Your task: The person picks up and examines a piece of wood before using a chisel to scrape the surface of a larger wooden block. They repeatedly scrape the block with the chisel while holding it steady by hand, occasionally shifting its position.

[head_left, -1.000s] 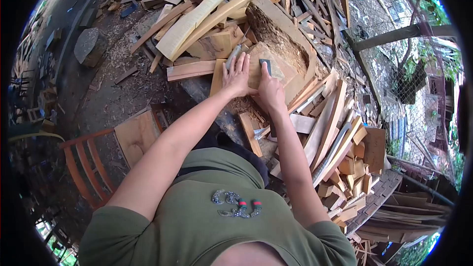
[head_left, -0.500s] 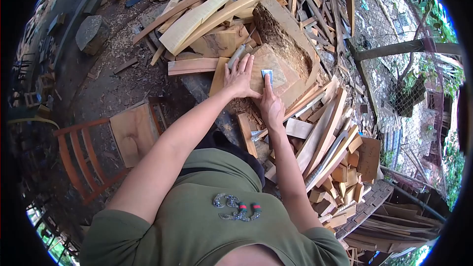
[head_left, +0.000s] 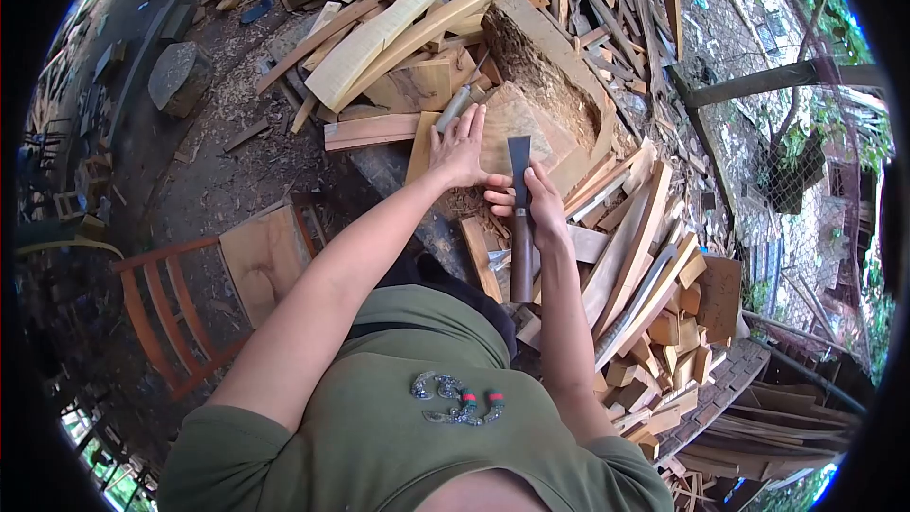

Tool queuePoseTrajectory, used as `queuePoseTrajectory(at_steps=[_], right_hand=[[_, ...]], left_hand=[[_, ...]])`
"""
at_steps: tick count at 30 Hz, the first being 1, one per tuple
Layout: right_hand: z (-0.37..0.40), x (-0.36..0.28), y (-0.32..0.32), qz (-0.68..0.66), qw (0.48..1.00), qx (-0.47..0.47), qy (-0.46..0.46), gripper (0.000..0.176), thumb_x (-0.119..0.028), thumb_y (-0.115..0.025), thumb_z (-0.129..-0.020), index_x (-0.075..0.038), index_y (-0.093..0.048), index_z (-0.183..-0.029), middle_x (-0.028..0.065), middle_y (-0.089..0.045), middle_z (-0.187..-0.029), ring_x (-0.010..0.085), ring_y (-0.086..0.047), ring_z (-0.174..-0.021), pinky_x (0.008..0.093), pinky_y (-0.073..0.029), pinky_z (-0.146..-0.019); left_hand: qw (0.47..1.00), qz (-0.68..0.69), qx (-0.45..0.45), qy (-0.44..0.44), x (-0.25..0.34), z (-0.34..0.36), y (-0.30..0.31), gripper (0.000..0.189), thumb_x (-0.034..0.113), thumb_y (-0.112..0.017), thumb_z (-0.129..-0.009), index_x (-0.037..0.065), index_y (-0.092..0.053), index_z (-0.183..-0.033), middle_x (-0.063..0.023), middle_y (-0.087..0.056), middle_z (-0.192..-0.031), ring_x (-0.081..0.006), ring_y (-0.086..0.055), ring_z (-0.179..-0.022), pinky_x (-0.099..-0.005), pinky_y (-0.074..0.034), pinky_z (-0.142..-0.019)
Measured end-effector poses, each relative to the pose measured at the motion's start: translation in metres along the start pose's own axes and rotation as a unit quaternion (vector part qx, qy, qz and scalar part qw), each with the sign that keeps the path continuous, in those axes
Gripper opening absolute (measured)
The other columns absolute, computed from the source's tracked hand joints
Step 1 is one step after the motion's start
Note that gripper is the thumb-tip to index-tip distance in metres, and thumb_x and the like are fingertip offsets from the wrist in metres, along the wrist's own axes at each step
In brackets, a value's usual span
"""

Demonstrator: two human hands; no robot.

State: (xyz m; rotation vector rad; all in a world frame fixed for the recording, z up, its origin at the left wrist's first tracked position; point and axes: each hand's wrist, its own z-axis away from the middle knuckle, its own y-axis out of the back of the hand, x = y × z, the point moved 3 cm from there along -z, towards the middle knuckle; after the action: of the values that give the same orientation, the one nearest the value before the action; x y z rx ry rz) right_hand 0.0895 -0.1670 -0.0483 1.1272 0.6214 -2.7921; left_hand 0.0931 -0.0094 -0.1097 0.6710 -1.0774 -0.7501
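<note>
A chisel (head_left: 521,261) with a dark flat blade and a brown wooden handle points away from me, held between the thumb and fingers of my right hand (head_left: 546,207). Its blade lies over the pale, angular wooden board (head_left: 517,114). My left hand (head_left: 459,154) rests flat at the left part of this board, fingers stretched out and thumb toward the chisel. Just past its fingertips is a grey cylindrical tool handle (head_left: 455,106). Beneath the board is a large rough block (head_left: 573,66) with a hollowed, crumbly side.
Long curved planks (head_left: 398,33) are stacked beyond my left hand. Offcuts (head_left: 664,332) are heaped at the right. A wooden chair (head_left: 261,261) stands at the left, and a stump (head_left: 180,74) sits farther off on the shaving-strewn ground.
My right hand has turned and drawn back slightly, and the chisel's whole blade and handle now show. Before, a finger lay along a shiny blade on the board. My left hand has hardly moved.
</note>
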Motion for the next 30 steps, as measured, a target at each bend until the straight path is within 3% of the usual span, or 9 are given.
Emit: queuePoseTrajectory(at_steps=[2, 5, 9, 11, 12, 14, 17, 23, 30], right_hand=[[-0.008, 0.008, 0.007, -0.037, 0.999, 0.016, -0.036, 0.038, -0.02, -0.027, -0.104, -0.007, -0.025, -0.139, 0.0138, -0.061, -0.084, 0.0227, -0.065, -0.059, 0.0327, -0.059, -0.056], [-0.026, 0.027, 0.031, 0.195, 0.978, 0.066, 0.033, 0.05, -0.016, -0.03, -0.103, -0.018, -0.007, -0.147, 0.0126, -0.058, -0.078, 0.0251, -0.064, -0.054, 0.0353, -0.058, -0.049], [-0.007, 0.011, 0.012, 0.239, 0.959, 0.126, 0.084, 0.057, -0.011, -0.037, -0.1, -0.022, -0.012, -0.15, 0.0136, -0.06, -0.075, 0.0216, -0.065, -0.055, 0.034, -0.056, -0.049], [-0.015, 0.014, 0.014, 0.456, 0.876, 0.107, 0.117, 0.057, -0.013, -0.043, -0.096, -0.021, -0.026, -0.149, 0.0214, -0.065, -0.077, 0.0256, -0.067, -0.057, 0.0395, -0.054, -0.053], [-0.02, 0.021, 0.018, 0.456, 0.876, 0.107, 0.117, 0.057, -0.013, -0.043, -0.096, -0.021, -0.026, -0.149, 0.0214, -0.065, -0.077, 0.0256, -0.067, -0.057, 0.0395, -0.054, -0.053], [-0.025, 0.025, 0.019, 0.586, 0.741, 0.165, 0.283, 0.052, -0.016, -0.048, -0.091, -0.019, -0.041, -0.143, 0.0282, -0.066, -0.084, 0.0329, -0.068, -0.063, 0.0459, -0.053, -0.059], [-0.016, 0.021, 0.008, 0.659, 0.686, 0.2, 0.236, 0.052, -0.02, -0.049, -0.091, -0.02, -0.042, -0.142, 0.0275, -0.065, -0.083, 0.0395, -0.067, -0.067, 0.0507, -0.052, -0.063], [0.006, 0.02, 0.004, 0.753, 0.601, 0.156, 0.216, 0.055, -0.024, -0.052, -0.09, -0.02, -0.039, -0.143, 0.0234, -0.065, -0.071, 0.0382, -0.067, -0.065, 0.0492, -0.052, -0.056], [-0.014, 0.002, -0.001, 0.767, 0.588, 0.144, 0.212, 0.057, -0.022, -0.056, -0.088, -0.02, -0.039, -0.142, 0.0212, -0.065, -0.07, 0.0367, -0.067, -0.064, 0.0458, -0.053, -0.052]], left_hand=[[1.0, -0.004, 0.003, -0.001, -0.001, 0.001, 0.002, 0.144, 0.061, -0.084, -0.046, 0.012, 0.001, -0.152, -0.0068, -0.012, -0.157, -0.0333, -0.024, -0.139, -0.0649, -0.016, -0.11], [1.0, -0.005, -0.001, 0.0, 0.001, 0.005, 0.008, 0.146, 0.064, -0.083, -0.045, 0.012, 0.001, -0.152, -0.0065, -0.012, -0.157, -0.0334, -0.024, -0.139, -0.0651, -0.017, -0.11], [1.0, -0.005, 0.002, -0.007, 0.002, 0.005, 0.008, 0.147, 0.066, -0.083, -0.043, 0.012, 0.001, -0.152, -0.0069, -0.012, -0.157, -0.0337, -0.025, -0.139, -0.0651, -0.017, -0.11], [1.0, -0.007, -0.006, -0.004, 0.003, 0.005, 0.008, 0.147, 0.066, -0.083, -0.044, 0.012, 0.001, -0.152, -0.0068, -0.011, -0.157, -0.0338, -0.025, -0.139, -0.065, -0.017, -0.11], [1.0, -0.009, -0.011, 0.001, 0.003, 0.005, 0.009, 0.147, 0.066, -0.083, -0.044, 0.012, 0.001, -0.152, -0.0067, -0.011, -0.157, -0.034, -0.026, -0.138, -0.065, -0.017, -0.11], [1.0, -0.008, -0.008, 0.003, 0.003, 0.006, 0.011, 0.146, 0.065, -0.083, -0.045, 0.012, 0.001, -0.152, -0.0065, -0.011, -0.157, -0.0342, -0.027, -0.138, -0.0649, -0.017, -0.11], [1.0, -0.001, -0.014, 0.002, 0.004, 0.007, 0.011, 0.145, 0.063, -0.084, -0.046, 0.013, 0.001, -0.152, -0.0063, -0.01, -0.157, -0.0346, -0.027, -0.138, -0.0646, -0.017, -0.11], [1.0, 0.004, -0.009, 0.003, 0.005, 0.007, 0.012, 0.144, 0.06, -0.085, -0.047, 0.013, 0.001, -0.152, -0.0067, -0.011, -0.157, -0.0351, -0.028, -0.137, -0.0639, -0.018, -0.11], [1.0, 0.001, 0.001, 0.015, 0.006, 0.005, 0.008, 0.145, 0.062, -0.085, -0.045, 0.012, 0.0, -0.151, -0.0073, -0.012, -0.157, -0.0339, -0.029, -0.138, -0.0639, -0.02, -0.108]])
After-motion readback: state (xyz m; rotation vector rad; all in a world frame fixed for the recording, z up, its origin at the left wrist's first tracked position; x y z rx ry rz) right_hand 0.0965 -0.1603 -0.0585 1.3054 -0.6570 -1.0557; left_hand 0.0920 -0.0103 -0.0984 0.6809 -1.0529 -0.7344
